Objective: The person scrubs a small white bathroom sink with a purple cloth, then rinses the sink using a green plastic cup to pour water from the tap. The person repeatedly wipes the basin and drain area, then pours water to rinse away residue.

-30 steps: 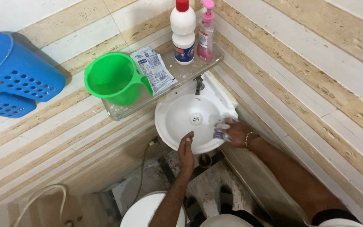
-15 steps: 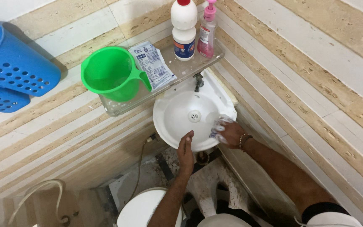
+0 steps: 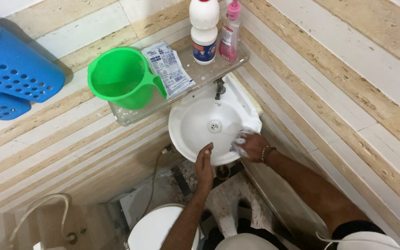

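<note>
View from above of a small white corner sink (image 3: 195, 127) set where two striped tiled walls meet. The person's right hand (image 3: 252, 146) presses on the sink's right rim, its soapy fingers (image 3: 240, 141) curled around a small scrub pad (image 3: 235, 147) that is mostly hidden under foam; what the pad is made of cannot be told. The left hand (image 3: 204, 165) lies on the front rim, fingers straight and close together, holding nothing, near the right hand but apart from it. A beaded bracelet (image 3: 265, 153) circles the right wrist. The drain (image 3: 215, 125) sits in the middle of the bowl, and a tap (image 3: 219, 87) stands at the back edge. Just above the sink a clear shelf (image 3: 130, 118) carries, from left to right, a green mug (image 3: 121, 78) with its handle turned toward a printed sachet (image 3: 166, 68), then a white bottle (image 3: 204, 28) with a red cap, and beside it, touching or nearly so, a pink pump bottle (image 3: 229, 33). A blue perforated basket (image 3: 10, 69) hangs on the left wall, well apart from the shelf. Below the sink a thin hose (image 3: 155, 180) drops toward the floor, and the white rim of a toilet (image 3: 151, 229) shows beside the left forearm.
</note>
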